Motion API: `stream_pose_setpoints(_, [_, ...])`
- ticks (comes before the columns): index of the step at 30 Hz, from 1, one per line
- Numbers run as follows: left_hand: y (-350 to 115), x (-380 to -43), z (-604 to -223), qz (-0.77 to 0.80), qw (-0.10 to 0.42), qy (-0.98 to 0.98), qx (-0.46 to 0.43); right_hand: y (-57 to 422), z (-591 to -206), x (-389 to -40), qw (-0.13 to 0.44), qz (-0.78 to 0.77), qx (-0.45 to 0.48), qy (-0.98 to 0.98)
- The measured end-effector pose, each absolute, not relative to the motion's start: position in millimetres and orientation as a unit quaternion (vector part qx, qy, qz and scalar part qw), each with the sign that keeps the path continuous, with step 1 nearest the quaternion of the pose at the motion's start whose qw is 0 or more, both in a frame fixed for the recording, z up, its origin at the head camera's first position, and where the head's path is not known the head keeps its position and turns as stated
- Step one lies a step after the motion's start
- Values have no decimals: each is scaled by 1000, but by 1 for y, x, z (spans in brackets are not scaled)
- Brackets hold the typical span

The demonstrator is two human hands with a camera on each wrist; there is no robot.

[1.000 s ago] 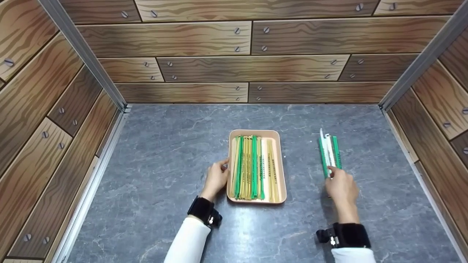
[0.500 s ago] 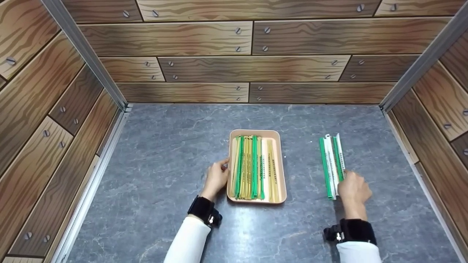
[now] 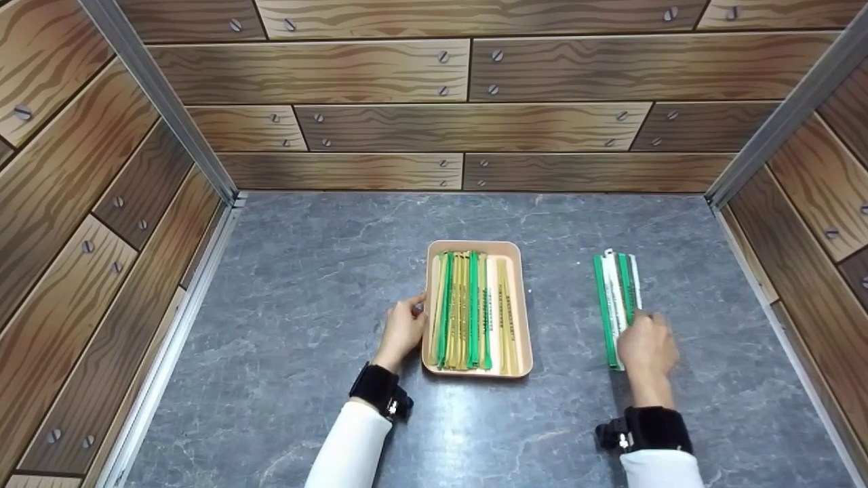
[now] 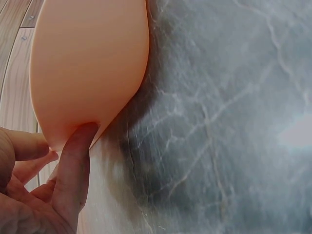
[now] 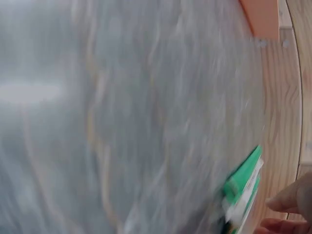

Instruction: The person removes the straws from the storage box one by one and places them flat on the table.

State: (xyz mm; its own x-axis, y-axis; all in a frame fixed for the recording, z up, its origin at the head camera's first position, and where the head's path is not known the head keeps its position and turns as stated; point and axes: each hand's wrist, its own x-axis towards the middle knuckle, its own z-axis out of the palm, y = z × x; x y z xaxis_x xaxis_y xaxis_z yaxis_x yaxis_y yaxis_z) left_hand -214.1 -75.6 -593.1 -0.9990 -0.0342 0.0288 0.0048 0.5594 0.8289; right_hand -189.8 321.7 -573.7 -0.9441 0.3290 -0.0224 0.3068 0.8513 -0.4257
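A shallow peach tray (image 3: 525, 318) sits mid-table, holding long thin stick packets (image 3: 454, 312) in gold and green. My left hand (image 3: 404, 332) pinches the tray's left side; in the left wrist view, the thumb (image 4: 78, 156) presses against the wall. To the right lies a row of green and white stick packets (image 3: 610, 305). My right hand (image 3: 647, 346), blurred, is over the lower right of this row and hides the bottom of the outermost white packet (image 3: 635, 278). In the right wrist view, the thumb and fingers are parted beside the packets, nothing seen between them.
The grey marbled tabletop (image 3: 325, 271) is enclosed at the back and both sides by wood-patterned panels (image 3: 380, 129). Metal rails (image 3: 176, 129) run up the corners. Each wrist wears a black band with a camera (image 3: 654, 430).
My right hand first moves right with a white packet, which now lies at the row's right end with its top lower. The hand then shifts slightly left. My left hand stays at the tray.
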Motion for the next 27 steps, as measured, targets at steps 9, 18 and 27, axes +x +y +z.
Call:
stream_pose_setpoints(9, [-75, -214, -591, -471, 13, -882, 19, 247, -583, -197, 72, 318, 47, -944])
stream_pose_setpoints(18, [-72, -213, -592, -462, 15, -887, 19, 202, -604, -202, -1, 431, 62, -900])
stream_pose_setpoints(27, [-68, -212, -584, -408, 46, -912, 12, 198, -614, -203, 33, 435, 42, -899])
